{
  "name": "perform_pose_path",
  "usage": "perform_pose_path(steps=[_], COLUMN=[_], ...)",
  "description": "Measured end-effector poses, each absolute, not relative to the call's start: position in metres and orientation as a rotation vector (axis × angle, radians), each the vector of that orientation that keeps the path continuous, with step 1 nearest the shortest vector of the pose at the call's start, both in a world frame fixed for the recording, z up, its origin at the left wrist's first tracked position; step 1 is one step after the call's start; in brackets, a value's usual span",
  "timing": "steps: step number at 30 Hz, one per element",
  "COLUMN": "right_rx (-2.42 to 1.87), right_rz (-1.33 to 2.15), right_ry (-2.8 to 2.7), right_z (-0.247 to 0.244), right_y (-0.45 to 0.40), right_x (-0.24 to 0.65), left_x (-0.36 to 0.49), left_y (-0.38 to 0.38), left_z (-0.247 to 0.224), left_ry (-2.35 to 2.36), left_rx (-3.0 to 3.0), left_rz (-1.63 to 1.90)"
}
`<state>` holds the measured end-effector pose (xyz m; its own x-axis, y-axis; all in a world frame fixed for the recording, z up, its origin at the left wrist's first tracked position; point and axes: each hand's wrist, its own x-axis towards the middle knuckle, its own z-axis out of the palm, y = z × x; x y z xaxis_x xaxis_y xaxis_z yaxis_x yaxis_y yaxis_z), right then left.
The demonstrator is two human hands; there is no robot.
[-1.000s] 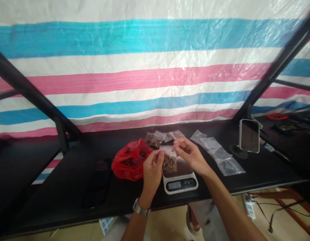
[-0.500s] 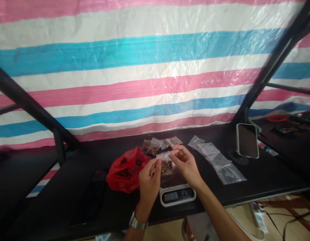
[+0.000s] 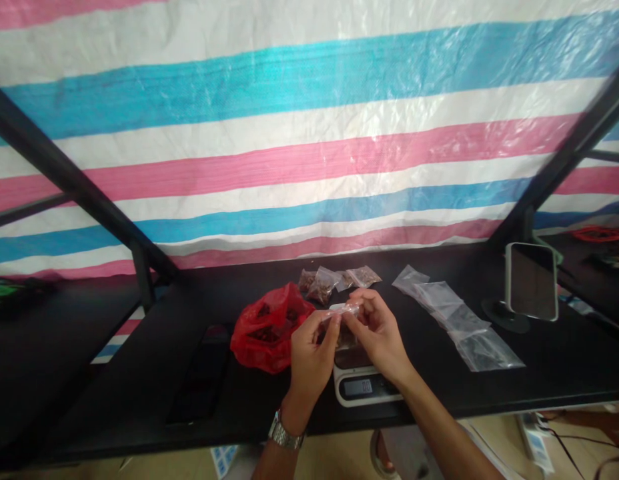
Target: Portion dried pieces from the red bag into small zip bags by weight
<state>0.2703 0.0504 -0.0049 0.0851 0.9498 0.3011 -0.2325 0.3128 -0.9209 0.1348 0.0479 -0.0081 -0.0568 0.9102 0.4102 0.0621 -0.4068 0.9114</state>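
Note:
Both hands pinch the top edge of a small clear zip bag (image 3: 345, 339) with brownish contents, held above a white kitchen scale (image 3: 341, 395) whose display reads about 0.0. My left hand (image 3: 312, 353), with a metal watch at the wrist, grips the bag's left corner. On its right side the bag is pinched by my right hand (image 3: 377, 330). A red plastic bag (image 3: 269, 330) with dark brown pieces inside lies open left of my left hand. Behind the hands are several filled small bags (image 3: 322, 285). Flat clear bags (image 3: 452, 313) overlap in a row to the right.
A phone-like device on a round stand (image 3: 531, 280) is at the right of the black table (image 3: 259, 413). A dark flat object (image 3: 202, 373) lies at the left. Black slanted frame bars rise at both sides, before a striped sheet (image 3: 309, 147).
The camera view has shifted, so the table things appear further right. My fingers have come closer together along the bag's top edge, and the bag's top looks more bunched.

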Motion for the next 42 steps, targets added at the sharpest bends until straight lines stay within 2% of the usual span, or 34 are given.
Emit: perform_pose_path(steps=[8, 17, 42], right_rx=[-0.765, -0.831, -0.931], right_rz=[0.993, 0.99, 0.895], right_ry=[-1.019, -0.997, -1.065], right_z=[-0.0029, -0.0058, -0.0005], right_y=[0.0471, 0.0494, 0.0497], right_x=[0.2671, 0.2639, 0.2625], left_x=[0.1317, 0.1286, 0.1355], left_y=[0.0491, 0.0528, 0.0521], left_z=[-0.0047, -0.0062, -0.0113], left_ry=[1.131, 1.141, 1.107], left_rx=[1.628, 1.394, 1.331], left_rz=[1.573, 1.581, 1.569])
